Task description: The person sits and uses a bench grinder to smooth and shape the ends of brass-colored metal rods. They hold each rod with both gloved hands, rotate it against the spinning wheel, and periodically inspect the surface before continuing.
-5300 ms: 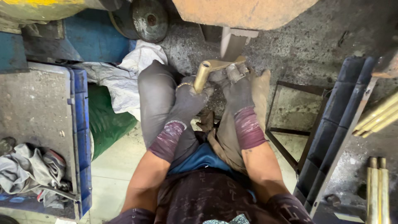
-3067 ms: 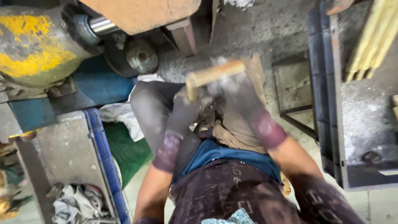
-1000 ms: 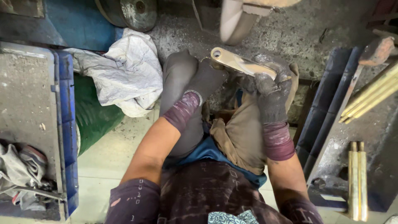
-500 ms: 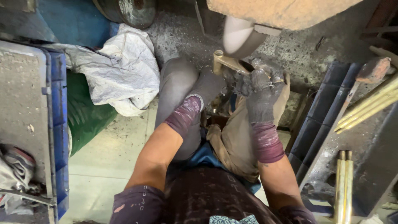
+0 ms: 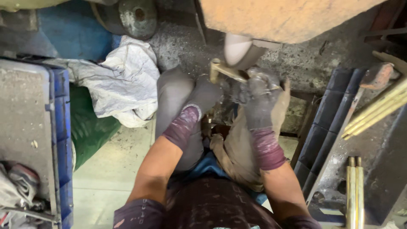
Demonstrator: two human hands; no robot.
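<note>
Head view. The person sat with both knees drawn up. Both hands wore soiled grey work gloves with purple knit cuffs.

The left hand (image 5: 207, 94) was closed around the near portion of a brass-coloured metal part (image 5: 224, 70), just beside the left knee. The right hand (image 5: 257, 98) was closed around the same part from the right, its fingers wrapped tightly, with no gap visible between glove and metal. Only the far-left end of the part protruded from the gloves; the remainder was hidden inside the two grips, so its full shape could not be determined.

The part was held above the lap, with its exposed end directly below a pale buffing wheel (image 5: 238, 50). The wheel projected down from beneath an orange-brown machine housing (image 5: 280, 17) at the top of the frame. Whether the part touched the wheel could not be told.

A tan cloth (image 5: 237, 148) lay across the right thigh, under the right forearm.

To the left, a crumpled white sack (image 5: 125, 80) rested on the floor over a green sheet (image 5: 89, 127). A blue crate (image 5: 59, 140) with a grey dusty top stood at the far left, with rags (image 5: 19, 195) at its near end.

To the right, a dark blue tray (image 5: 324, 127) leaned on edge. Beside it, a pair of brass rods (image 5: 354, 191) lay parallel, and further brass rods (image 5: 375, 110) lay slanted near the upper right.
</note>
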